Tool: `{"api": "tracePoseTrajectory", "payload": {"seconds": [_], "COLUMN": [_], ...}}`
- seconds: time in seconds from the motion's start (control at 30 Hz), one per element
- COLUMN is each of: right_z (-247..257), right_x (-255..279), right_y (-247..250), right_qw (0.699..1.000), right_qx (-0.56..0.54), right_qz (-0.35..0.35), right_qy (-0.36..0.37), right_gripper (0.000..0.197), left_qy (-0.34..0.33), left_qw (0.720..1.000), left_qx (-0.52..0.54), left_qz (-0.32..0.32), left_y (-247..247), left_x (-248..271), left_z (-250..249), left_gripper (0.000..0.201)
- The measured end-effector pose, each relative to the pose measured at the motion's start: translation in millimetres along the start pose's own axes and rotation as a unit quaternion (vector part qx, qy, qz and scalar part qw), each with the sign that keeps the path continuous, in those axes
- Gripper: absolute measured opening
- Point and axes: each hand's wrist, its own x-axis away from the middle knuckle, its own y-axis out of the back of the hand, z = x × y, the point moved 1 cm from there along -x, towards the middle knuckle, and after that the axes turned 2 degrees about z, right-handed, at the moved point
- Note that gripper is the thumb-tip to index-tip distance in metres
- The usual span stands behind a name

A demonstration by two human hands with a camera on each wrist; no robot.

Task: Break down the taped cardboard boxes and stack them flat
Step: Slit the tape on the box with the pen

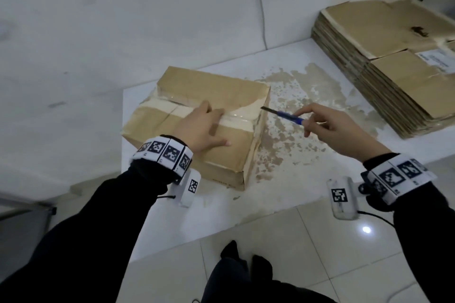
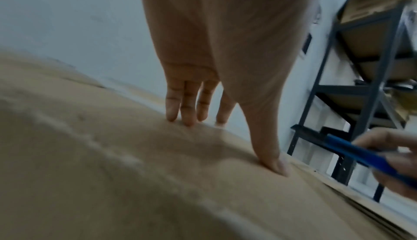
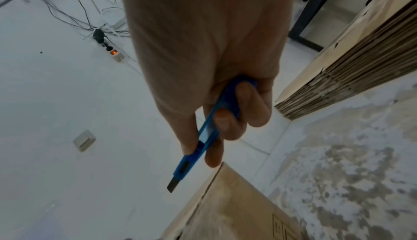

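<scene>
A closed cardboard box (image 1: 187, 96) sealed with pale tape (image 1: 242, 118) lies on the left part of a white table (image 1: 307, 179). My left hand (image 1: 204, 125) rests flat on the box top with straight fingers (image 2: 187, 104), thumb out to the side. To the right of the box my right hand (image 1: 330, 123) grips a blue utility knife (image 1: 286, 115) with its dark blade out. The blade tip (image 3: 172, 186) hovers just off the box's right edge (image 3: 225, 190), by the tape end.
A stack of flattened cardboard boxes (image 1: 384, 56) sits at the table's back right. The tabletop between box and stack is worn and patchy (image 1: 307, 96). A dark metal shelf rack (image 2: 361, 83) stands beyond. Cables and a power strip (image 3: 115, 55) lie by the wall.
</scene>
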Motion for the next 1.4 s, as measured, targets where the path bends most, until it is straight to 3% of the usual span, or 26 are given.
{"api": "tracePoseTrajectory", "payload": {"seconds": [0.1, 0.23, 0.3, 0.37, 0.47, 0.53, 0.63, 0.77, 0.87, 0.93, 0.97, 1.03, 1.1, 1.13, 1.17, 1.23, 1.3, 1.4], "right_z": [1, -2, -1, 2, 3, 3, 1, -1, -16, -39, -53, -83, -111, -122, -132, -139, -127, -65], "right_x": [-4, -8, -8, -8, -8, -9, -12, -9, -11, -17, -20, -20, -13, -8, -4, 2, 2, -6], "right_y": [-19, -38, -42, -42, -37, -34, -37, -42, -26, -17, -16, -30, -53, -63, -71, -81, -82, -73], "right_qw": [0.999, 0.996, 0.992, 0.986, 0.977, 0.977, 0.977, 0.968, 0.959, 0.963, 0.963, 0.964, 0.969, 0.97, 0.969, 0.956, 0.952, 0.978], "right_qx": [0.019, 0.064, 0.105, 0.153, 0.19, 0.189, 0.192, 0.228, 0.232, 0.162, 0.134, 0.115, 0.112, 0.107, 0.11, 0.157, 0.182, 0.099], "right_qz": [0.024, 0.054, 0.051, 0.022, -0.041, -0.042, -0.037, -0.093, -0.163, -0.192, -0.199, -0.169, -0.102, -0.073, -0.046, -0.007, -0.043, -0.184], "right_qy": [0.023, 0.026, 0.036, 0.058, 0.086, 0.089, 0.088, 0.054, -0.022, -0.094, -0.125, -0.168, -0.193, -0.205, -0.218, -0.248, -0.241, -0.03], "right_gripper": [0.02, 0.019, 0.018, 0.018, 0.021, 0.021, 0.022, 0.021, 0.021, 0.023, 0.027, 0.037, 0.045, 0.047, 0.045, 0.041, 0.038, 0.022], "left_qy": [0.051, 0.125, 0.167, 0.232, 0.3, 0.315, 0.327, 0.298, 0.275, 0.256, 0.244, 0.214, 0.195, 0.183, 0.163, 0.129, 0.109, 0.09], "left_qw": [0.99, 0.963, 0.937, 0.878, 0.744, 0.719, 0.731, 0.74, 0.735, 0.747, 0.767, 0.836, 0.933, 0.964, 0.98, 0.991, 0.993, 0.988], "left_qx": [0.135, 0.237, 0.307, 0.419, 0.597, 0.619, 0.595, 0.598, 0.607, 0.594, 0.57, 0.474, 0.265, 0.15, 0.061, -0.015, -0.034, -0.049], "left_qz": [0.006, -0.011, 0.001, 0.005, 0.004, -0.026, -0.064, -0.083, -0.12, -0.153, -0.167, -0.175, -0.148, -0.124, -0.094, -0.039, -0.038, -0.113], "left_y": [-6, -17, -14, -7, 0, -3, -5, -9, -13, -14, -14, -14, -13, -11, -10, -5, 5, 36], "left_x": [-2, -9, -19, -31, -41, -45, -46, -45, -43, -42, -41, -37, -31, -28, -26, -24, -20, -9], "left_z": [5, 8, 3, 0, 1, -1, -9, -10, -7, -6, -6, -7, -7, -6, -5, -4, -5, -9], "left_gripper": [0.09, 0.044, 0.042, 0.044, 0.037, 0.033, 0.028, 0.028, 0.03, 0.029, 0.028, 0.028, 0.03, 0.031, 0.033, 0.035, 0.035, 0.047]}}
